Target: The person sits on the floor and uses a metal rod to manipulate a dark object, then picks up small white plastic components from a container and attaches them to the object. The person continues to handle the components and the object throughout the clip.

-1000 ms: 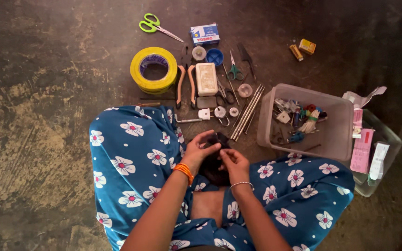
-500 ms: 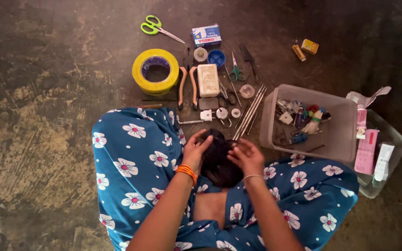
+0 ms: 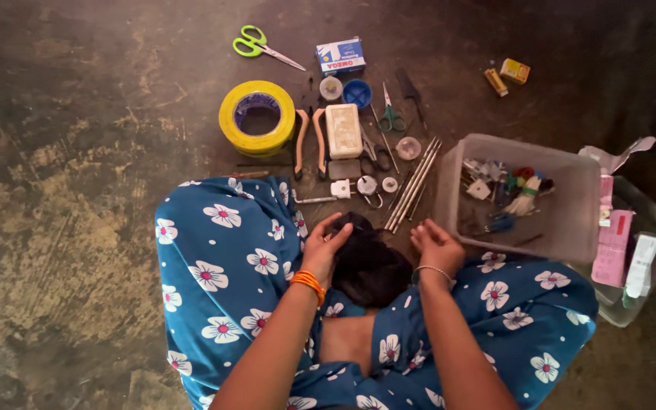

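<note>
Small tools crowd the floor [image 3: 77,152] ahead of the knees, from the yellow tape roll [image 3: 257,118] to the clear plastic box [image 3: 521,199]. The left is open.

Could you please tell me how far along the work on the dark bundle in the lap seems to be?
Laid out: tape roll, pliers and rods on the floor. In hand: left hand grips the dark bundle; right hand pinches at its edge. What is left cannot be told.
</note>
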